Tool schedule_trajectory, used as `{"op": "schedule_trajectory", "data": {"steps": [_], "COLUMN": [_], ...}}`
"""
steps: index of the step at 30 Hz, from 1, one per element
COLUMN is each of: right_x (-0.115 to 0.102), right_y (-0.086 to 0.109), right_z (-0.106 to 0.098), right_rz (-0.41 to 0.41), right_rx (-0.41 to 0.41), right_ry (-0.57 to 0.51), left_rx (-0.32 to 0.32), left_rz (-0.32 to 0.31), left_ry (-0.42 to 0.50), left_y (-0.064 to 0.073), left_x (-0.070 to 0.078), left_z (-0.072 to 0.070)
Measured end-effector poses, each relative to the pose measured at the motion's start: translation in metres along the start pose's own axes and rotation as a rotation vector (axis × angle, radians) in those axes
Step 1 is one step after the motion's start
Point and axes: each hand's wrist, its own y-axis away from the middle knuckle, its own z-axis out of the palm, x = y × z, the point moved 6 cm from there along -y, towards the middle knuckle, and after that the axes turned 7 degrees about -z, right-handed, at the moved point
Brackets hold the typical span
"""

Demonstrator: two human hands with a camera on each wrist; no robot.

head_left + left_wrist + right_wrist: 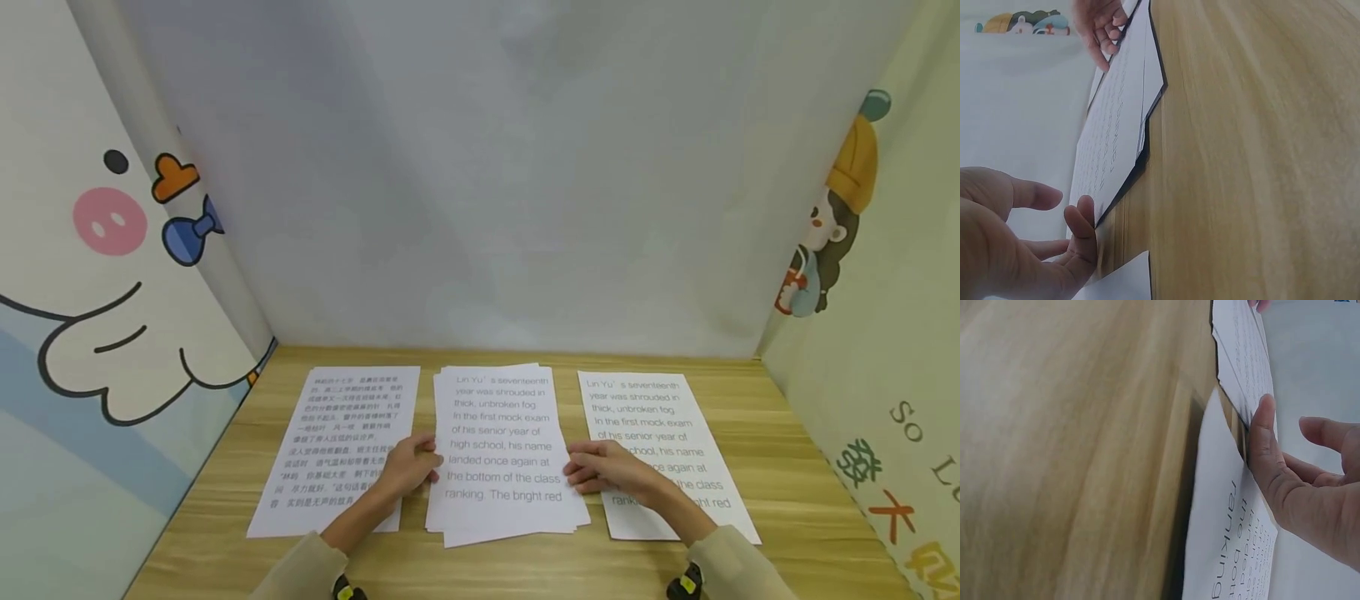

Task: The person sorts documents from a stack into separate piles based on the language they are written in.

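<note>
A stack of white sheets [501,475] printed in English lies in the middle of the table, its sheets slightly fanned so that corners stick out. My left hand [408,465] is at the stack's left edge, fingertips right by the paper and thumb raised apart in the left wrist view. On the opposite side, my right hand [615,468] has its fingertips at the right edge, with fingers loosely bent. Its palm and wrist overlap the right-hand sheet [637,404], also in English. Under the left forearm is paper with Chinese text [330,450], partly hidden.
The wooden table [202,533] meets a pale back wall [510,208]. Side panels with cartoon prints stand at left [45,167] and right [862,358]. Dark wrist devices [686,582] sit at both beige sleeves.
</note>
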Motion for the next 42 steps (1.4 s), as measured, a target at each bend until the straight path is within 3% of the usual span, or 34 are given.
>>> {"op": "schedule_trajectory", "data": {"steps": [13,22,30,36,42], "right_x": [-0.001,-0.004,-0.01,-0.006,-0.003], "right_y": [0.0,0.001,0.0,-0.007,-0.013], "right_z": [0.002,0.002,0.0,0.006,0.011], "right_rz": [-0.009,-0.035,-0.049,-0.048,-0.046], "right_rx": [-0.015,0.001,0.11,0.156,0.168], "right_ry": [-0.007,0.018,0.066,-0.019,-0.055], "left_rx": [-0.01,-0.005,-0.024,-0.046,-0.066], "left_rz": [-0.003,-0.023,0.015,0.024,0.029], "left_ry": [0.063,0.163,0.171,0.136,0.168], "left_y": [-0.002,-0.007,-0.007,-0.011,-0.012], "left_x": [-0.002,-0.002,-0.001,-0.005,-0.009], "left_z": [0.004,0.002,-0.001,0.0,0.002]}}
